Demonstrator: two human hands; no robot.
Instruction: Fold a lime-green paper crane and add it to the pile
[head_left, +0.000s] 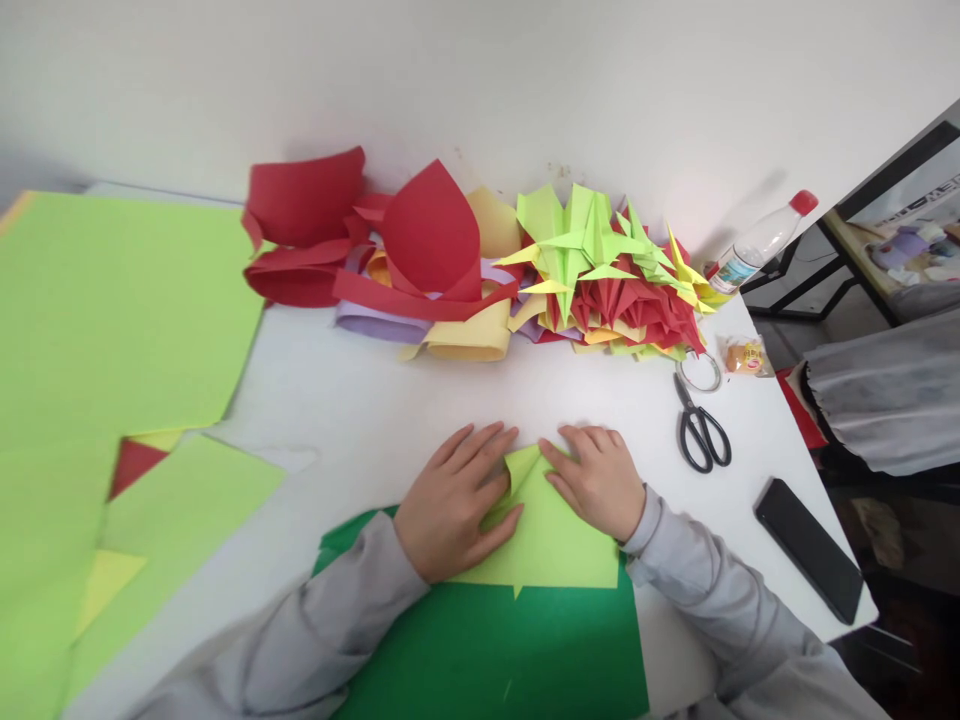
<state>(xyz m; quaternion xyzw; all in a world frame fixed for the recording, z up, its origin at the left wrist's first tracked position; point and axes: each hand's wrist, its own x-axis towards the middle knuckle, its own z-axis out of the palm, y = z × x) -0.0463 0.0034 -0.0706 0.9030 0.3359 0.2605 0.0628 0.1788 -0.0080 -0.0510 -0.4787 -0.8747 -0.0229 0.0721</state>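
The left hand (457,500) and right hand (596,480) press flat on the light green paper (551,550), fingers (480,445) stretched out and holding nothing, with a small raised flap between the fingertips. The crease probably sets best if one hand pins the edges while the other rubs outward from the middle. The paper lies under the fingers on a dark green sheet (525,650), its tip pointing away from the person and its axis running from tip to near edge.

On the surface (360,400): two hands, a left hand (454,500) and a right hand (600,480); one pair of scissors (701,425), one phone (808,548), one bottle (761,243), one wrapped snack (745,355), one dark green sheet (510,650).
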